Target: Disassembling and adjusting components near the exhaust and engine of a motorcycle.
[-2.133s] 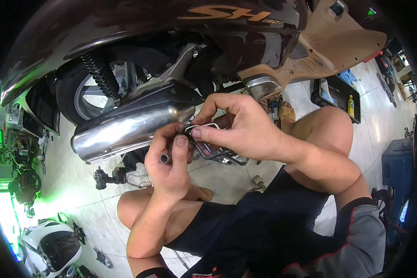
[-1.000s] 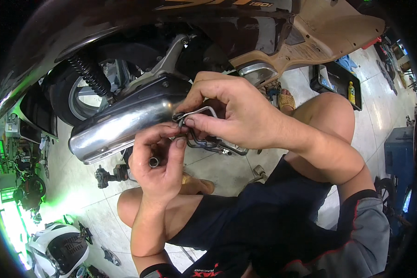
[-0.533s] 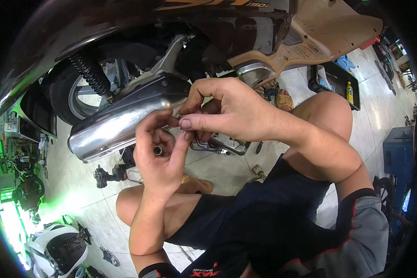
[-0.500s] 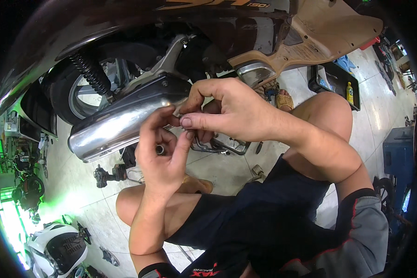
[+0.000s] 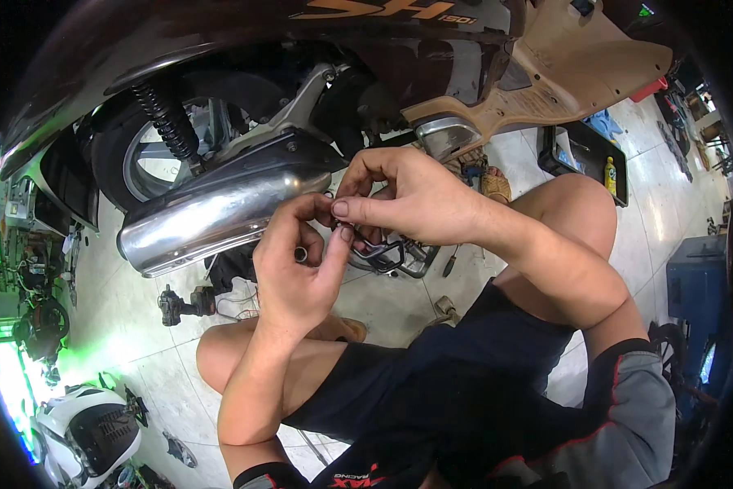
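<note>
My left hand (image 5: 301, 277) is curled round a small metal socket (image 5: 302, 253), with thumb and index finger meeting my right fingertips. My right hand (image 5: 415, 200) pinches at the same point, on a bent dark metal wire piece (image 5: 378, 262) that hangs below the fingers; the part between the fingertips is mostly hidden. Just beyond both hands is the chrome muffler (image 5: 199, 228) of a dark scooter (image 5: 260, 28), with a black spring shock (image 5: 166, 122) and rear wheel (image 5: 118, 163) behind it.
A cordless power tool (image 5: 183, 304) and screwdriver (image 5: 450, 262) lie on the tiled floor (image 5: 643, 212). A black tray (image 5: 598, 134) with a yellow bottle (image 5: 610, 179) sits at right, near a tan footboard (image 5: 545, 98). A white scooter (image 5: 89, 424) is lower left, a blue cabinet (image 5: 688, 285) right.
Both hands, still together, have shifted slightly right in the picture since the last second. The silver wire loop that showed above my right thumb is now mostly hidden by my fingers.
</note>
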`<state>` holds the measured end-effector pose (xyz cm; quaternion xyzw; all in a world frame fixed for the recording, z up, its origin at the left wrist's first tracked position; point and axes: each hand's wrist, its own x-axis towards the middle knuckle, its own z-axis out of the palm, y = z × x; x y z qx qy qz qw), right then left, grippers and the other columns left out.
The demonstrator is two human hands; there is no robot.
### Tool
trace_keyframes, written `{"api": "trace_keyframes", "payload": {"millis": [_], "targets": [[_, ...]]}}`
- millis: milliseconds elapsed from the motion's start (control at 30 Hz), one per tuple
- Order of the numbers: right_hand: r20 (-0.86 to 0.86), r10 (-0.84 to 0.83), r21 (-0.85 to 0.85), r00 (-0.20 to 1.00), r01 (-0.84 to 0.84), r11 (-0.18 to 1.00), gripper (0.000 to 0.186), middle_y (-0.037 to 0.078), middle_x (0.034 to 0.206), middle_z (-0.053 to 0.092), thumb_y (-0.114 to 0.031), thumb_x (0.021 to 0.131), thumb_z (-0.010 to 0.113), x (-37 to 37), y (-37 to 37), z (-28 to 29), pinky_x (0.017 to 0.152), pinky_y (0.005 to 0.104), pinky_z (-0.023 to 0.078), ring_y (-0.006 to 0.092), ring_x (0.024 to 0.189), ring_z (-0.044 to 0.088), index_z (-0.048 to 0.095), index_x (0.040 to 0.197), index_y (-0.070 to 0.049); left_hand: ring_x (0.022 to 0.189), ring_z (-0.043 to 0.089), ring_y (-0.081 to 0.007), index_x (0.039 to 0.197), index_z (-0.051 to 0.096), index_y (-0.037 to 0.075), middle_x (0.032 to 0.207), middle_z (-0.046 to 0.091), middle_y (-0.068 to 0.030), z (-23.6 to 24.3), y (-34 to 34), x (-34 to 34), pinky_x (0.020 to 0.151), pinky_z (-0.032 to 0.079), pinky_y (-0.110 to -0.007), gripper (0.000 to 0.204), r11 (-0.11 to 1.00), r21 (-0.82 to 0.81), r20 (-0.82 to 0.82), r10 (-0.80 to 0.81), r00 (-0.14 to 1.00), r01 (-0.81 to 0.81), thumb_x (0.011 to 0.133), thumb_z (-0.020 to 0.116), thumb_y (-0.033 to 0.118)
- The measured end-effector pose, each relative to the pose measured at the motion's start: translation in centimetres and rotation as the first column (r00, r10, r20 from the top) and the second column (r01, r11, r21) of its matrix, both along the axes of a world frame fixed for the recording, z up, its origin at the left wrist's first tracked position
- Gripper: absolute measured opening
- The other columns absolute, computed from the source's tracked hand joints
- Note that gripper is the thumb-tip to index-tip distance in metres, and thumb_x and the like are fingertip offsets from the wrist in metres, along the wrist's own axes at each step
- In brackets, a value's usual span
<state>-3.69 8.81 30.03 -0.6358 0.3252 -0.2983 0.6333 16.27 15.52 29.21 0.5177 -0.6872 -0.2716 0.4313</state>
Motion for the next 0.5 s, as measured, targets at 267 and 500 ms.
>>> {"api": "trace_keyframes", "payload": {"millis": [267,500], "targets": [[-0.053,0.117,-0.171,0.992,-0.124,0.977,0.027,0.009,0.108,0.070,-0.006,0.096,0.070,-1.02,-0.22,0.27,0.083,0.0272,0.057,0.0110,0.095,0.066,0.063,0.120,0.005,0.059,0.047,-0.0033,0.111,0.059,-0.003,0.087,0.064,-0.0037,-0.22,-0.24,0.04,0.055,0.039,-0.021,0.028,0.998,0.058,-0.073,-0.027,0.997,0.031,0.088,0.073,0.001],[0.025,0.156,-0.261,0.987,-0.144,0.955,0.032,0.011,0.114,0.069,-0.004,0.097,0.068,-0.92,-0.52,0.24,0.085,0.0277,0.057,0.0115,0.095,0.066,0.062,0.127,0.005,0.063,0.051,-0.0026,0.113,0.058,-0.002,0.089,0.063,-0.0032,-0.14,-0.59,-0.01,0.056,0.039,-0.019,0.028,0.998,0.068,-0.196,0.024,0.980,-0.011,0.090,0.074,0.002]]}}
